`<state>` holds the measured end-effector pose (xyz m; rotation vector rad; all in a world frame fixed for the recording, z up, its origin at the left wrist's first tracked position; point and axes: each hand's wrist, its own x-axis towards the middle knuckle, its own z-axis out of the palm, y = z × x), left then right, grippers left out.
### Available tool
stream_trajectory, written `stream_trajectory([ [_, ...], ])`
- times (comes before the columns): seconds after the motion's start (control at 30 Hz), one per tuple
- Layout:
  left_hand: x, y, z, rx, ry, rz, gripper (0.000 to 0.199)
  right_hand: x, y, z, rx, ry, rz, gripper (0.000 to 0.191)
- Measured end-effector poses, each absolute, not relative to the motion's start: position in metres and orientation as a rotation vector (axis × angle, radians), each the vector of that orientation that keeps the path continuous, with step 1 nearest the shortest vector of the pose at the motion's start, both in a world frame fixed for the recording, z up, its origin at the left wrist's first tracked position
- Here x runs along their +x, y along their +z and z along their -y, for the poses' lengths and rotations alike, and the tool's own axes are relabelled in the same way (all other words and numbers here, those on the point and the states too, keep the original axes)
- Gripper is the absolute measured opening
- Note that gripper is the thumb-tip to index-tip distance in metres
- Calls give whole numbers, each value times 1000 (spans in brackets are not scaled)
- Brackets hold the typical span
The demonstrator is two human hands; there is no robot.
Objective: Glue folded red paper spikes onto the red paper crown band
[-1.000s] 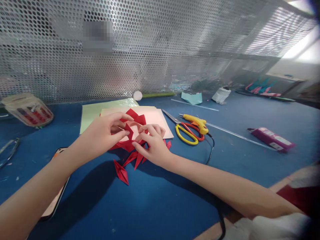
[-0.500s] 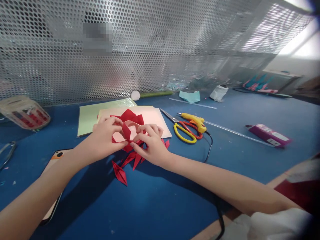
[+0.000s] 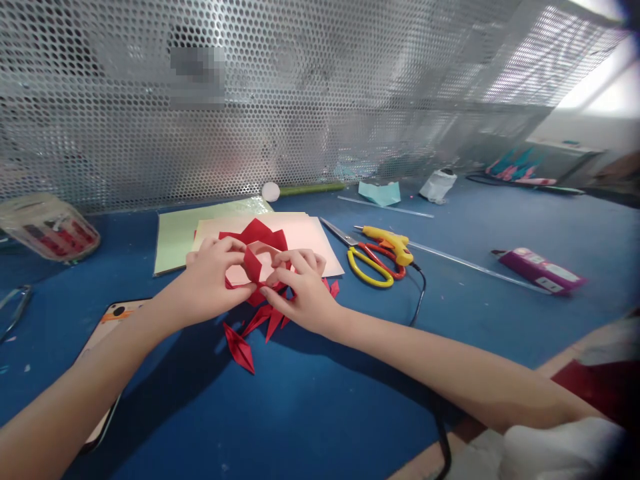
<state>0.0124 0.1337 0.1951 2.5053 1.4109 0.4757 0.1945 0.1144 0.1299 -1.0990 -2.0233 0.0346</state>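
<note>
Between my two hands is a piece of folded red paper, standing up over a sheet of pink paper. My left hand pinches it from the left, thumb low and fingers above. From the right my right hand grips it, thumb and fingertips close to the left thumb. Behind them lies more red paper with a zigzag edge. Several folded red paper pieces lie on the table just in front of my hands, the nearest being a pointed red piece. My fingers partly hide the folds.
Scissors and a yellow glue gun with a black cord lie to the right, beside a clear glue stick. A purple box is farther right. A phone lies under my left forearm; a plastic jar stands left.
My hands keep almost the same hold on the folded red paper. Only a very slight shift of the view shows.
</note>
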Motion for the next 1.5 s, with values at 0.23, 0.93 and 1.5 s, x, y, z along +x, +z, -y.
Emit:
stream_trajectory([
  [0.23,16,197,-131,2489,517,-1398,15,193,129,-113,-1131,32,1983,11],
  [0.93,9,194,-135,2507,504,-1377,24,194,133,-110,-1113,170,1975,9],
  [1.5,15,199,-129,2481,437,-1339,14,193,132,-110,-1126,158,1997,8],
])
